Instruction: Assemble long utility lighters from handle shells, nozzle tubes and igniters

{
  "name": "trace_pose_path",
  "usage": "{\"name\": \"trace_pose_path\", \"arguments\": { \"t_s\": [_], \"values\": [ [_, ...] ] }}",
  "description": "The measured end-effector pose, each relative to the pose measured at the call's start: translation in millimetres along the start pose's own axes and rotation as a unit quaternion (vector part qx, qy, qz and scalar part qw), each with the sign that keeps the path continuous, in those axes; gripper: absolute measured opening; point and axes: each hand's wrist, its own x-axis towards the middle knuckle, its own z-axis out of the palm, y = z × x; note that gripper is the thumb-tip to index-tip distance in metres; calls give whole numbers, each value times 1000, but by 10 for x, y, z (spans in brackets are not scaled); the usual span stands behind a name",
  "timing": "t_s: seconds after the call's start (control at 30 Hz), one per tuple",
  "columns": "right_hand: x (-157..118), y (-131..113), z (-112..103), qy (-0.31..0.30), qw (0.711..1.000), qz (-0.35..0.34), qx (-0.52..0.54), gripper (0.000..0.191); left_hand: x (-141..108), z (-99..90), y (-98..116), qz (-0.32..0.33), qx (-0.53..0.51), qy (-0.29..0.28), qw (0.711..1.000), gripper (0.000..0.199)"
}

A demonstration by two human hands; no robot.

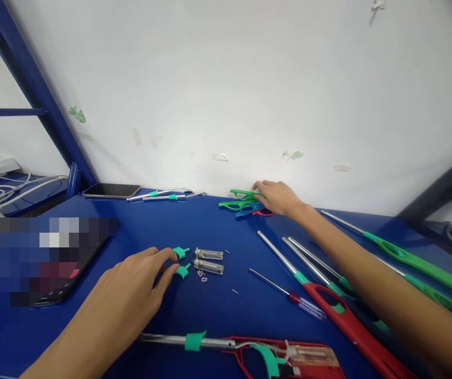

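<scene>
At the back by the wall, my right hand (279,196) has its fingers bent over the end of a green lighter casing half (239,192). That piece rests on a small pile with another green half, a blue casing half (247,209) and a red casing half (264,213). My left hand (142,279) hovers low at left centre, thumb and index finger apart, their tips at two teal triggers (181,252). Two clear fuel tanks (209,267) lie just right of the triggers. In front, an opened red gas lighter (320,358) shows its metal tube, teal trigger and clear tank.
A screwdriver (304,305) lies right of centre. Several long lighters, including a red lighter (352,326) and a green lighter (423,263), lie under and beside my right arm. Metal tubes (162,196) and a phone (111,190) are at the back left. A dark device (58,297) sits left.
</scene>
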Motion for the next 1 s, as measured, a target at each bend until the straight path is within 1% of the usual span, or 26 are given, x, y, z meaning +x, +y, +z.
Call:
{"name": "trace_pose_path", "arguments": {
  "t_s": [0.1,0.2,0.3,0.4,0.57,0.73,0.87,1.0],
  "values": [
    [-107,33,-90,-5,1000,-2,6,39,4,9,-10,-1,4,-3,1000,38],
    [-216,79,-146,-46,999,-21,17,36,15,19,-20,-6,1,-8,1000,39],
    [-305,97,-143,-81,996,-36,31,35,23,15,-18,-9,-5,-17,1000,39],
    [-368,86,-115,-92,994,-41,43,35,25,1,-8,-8,-9,-26,1000,41],
    [-470,80,-110,-96,992,-52,61,36,23,-12,6,-11,-17,-34,999,44],
    [-570,193,-107,-78,994,-34,64,36,23,-9,26,-9,-27,-40,999,46],
    [-575,291,-42,-67,994,-32,76,40,23,-15,49,-13,-30,-44,998,47],
    [-559,284,16,-69,992,-53,91,39,21,-32,56,-12,-27,-42,999,47]
  ]
}}
